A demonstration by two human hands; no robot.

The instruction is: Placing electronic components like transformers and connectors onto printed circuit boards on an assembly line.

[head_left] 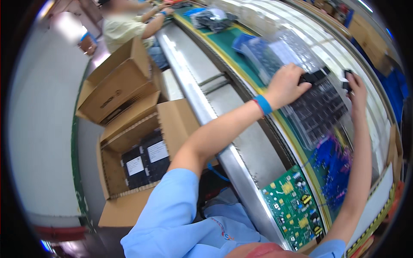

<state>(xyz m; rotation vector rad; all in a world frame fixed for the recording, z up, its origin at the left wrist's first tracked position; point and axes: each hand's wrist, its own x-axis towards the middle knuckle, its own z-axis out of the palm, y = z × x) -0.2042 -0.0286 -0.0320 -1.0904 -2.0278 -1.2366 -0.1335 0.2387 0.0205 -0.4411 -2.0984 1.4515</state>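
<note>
At the far edge of a clear plastic tray (pixel 307 135) filled with rows of black block-shaped parts (pixel 320 107), my left hand (pixel 285 87) has its thumb and fingers closed about a black rectangular part (pixel 316 76). A blue band circles that wrist. To the right, my right hand (pixel 358 95) pinches a small black part (pixel 346 81) just beyond the tray's side. A green circuit board (pixel 292 206) with many mounted components lies on the line nearer to me. Between tray and right forearm is a bundle of blue wires (pixel 333 167).
Open cardboard boxes (pixel 118 103) stand at the left, the nearer holding black labelled packs (pixel 146 161). A metal rail (pixel 241 172) runs along the line. Bagged parts (pixel 211 19) and clear plastic packaging (pixel 284 49) lie farther up. A co-worker (pixel 124 28) sits at the far left.
</note>
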